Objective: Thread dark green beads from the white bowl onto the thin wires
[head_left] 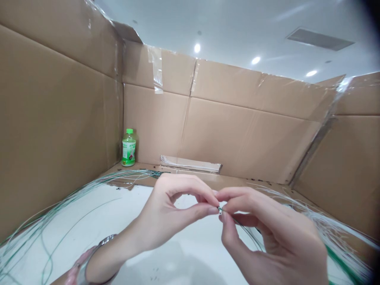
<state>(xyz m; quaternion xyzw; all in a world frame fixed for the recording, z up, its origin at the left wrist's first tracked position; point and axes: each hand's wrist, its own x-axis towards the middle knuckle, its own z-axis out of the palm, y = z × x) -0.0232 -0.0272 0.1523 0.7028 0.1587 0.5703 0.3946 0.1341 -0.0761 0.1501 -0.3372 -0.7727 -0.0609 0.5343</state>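
Note:
My left hand (172,209) has its thumb and index finger pinched together at a small white connector (220,211). Opposite it, my right hand (276,237) pinches at the same spot, its thumb and fingertips closed on a thin green wire that meets the connector. Dark wires (249,234) run down from there behind the right fingers. The fingertips hide much of the connector, so how far the wire sits in it cannot be seen.
Green and white wires (68,206) fan out at the left, and a bundle of white wires (329,225) lies at the right. A narrow cardboard tray (190,166) holds white wires at the back. A green bottle (128,148) stands in the corner of the cardboard walls (252,130).

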